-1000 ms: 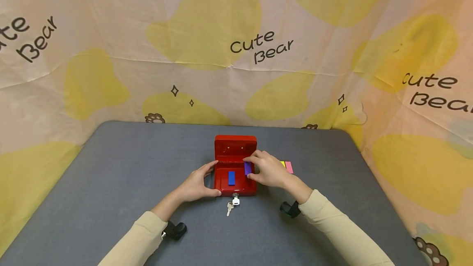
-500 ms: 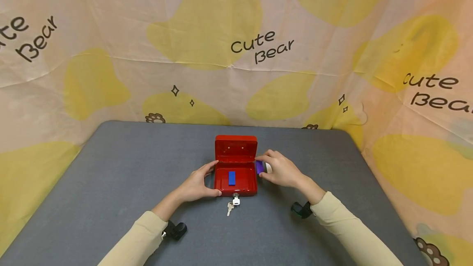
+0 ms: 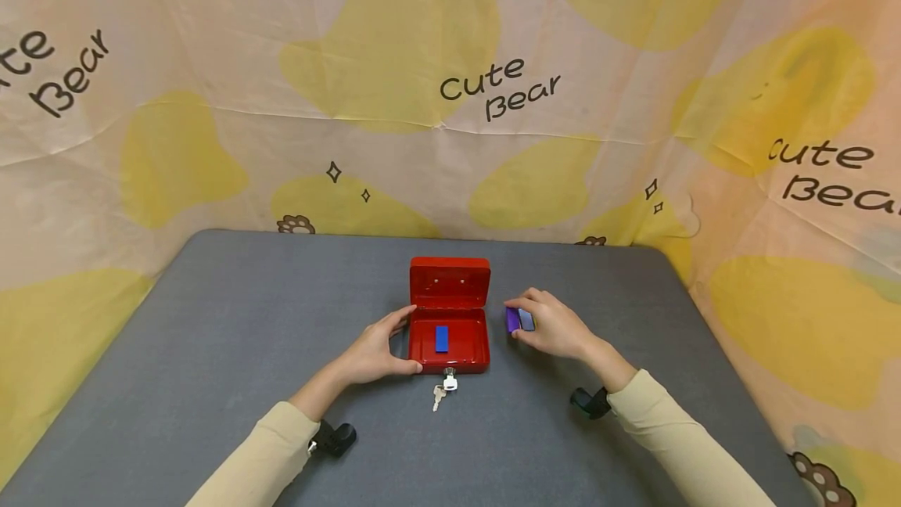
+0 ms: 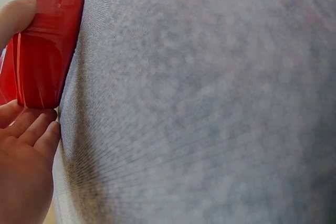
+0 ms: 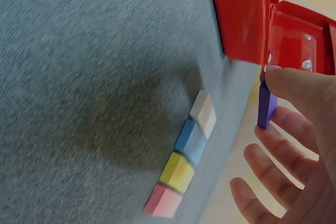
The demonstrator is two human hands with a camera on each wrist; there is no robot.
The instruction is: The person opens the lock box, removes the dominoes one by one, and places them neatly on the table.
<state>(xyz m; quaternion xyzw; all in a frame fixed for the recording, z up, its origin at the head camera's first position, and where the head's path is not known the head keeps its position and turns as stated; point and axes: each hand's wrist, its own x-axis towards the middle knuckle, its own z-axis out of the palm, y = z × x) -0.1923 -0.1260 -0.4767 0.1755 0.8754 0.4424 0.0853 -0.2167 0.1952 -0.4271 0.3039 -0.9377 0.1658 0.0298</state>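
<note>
A red metal cash box (image 3: 468, 339) stands with its lid (image 3: 449, 282) raised, and a dark blue block (image 3: 441, 339) lies inside. My left hand (image 3: 371, 350) holds the box by its left end, thumb at the front corner and fingers toward the back, as the left wrist view also shows. To the right of the box, my right hand (image 3: 552, 325) pinches a purple block (image 5: 267, 106) between thumb and fingers. Near it a row of blocks lies on the table: white (image 5: 203, 113), light blue (image 5: 190, 142), yellow (image 5: 177, 172) and pink (image 5: 164, 201).
A key (image 3: 450, 382) sits in the lock at the front of the box, and a second key (image 3: 439, 397) hangs beside it. The grey table (image 3: 296, 296) is backed by a printed cloth (image 3: 394, 45).
My right hand has carried the purple block out of the box's right side, over its edge and further right, beside the row of blocks. My left hand has stayed put.
</note>
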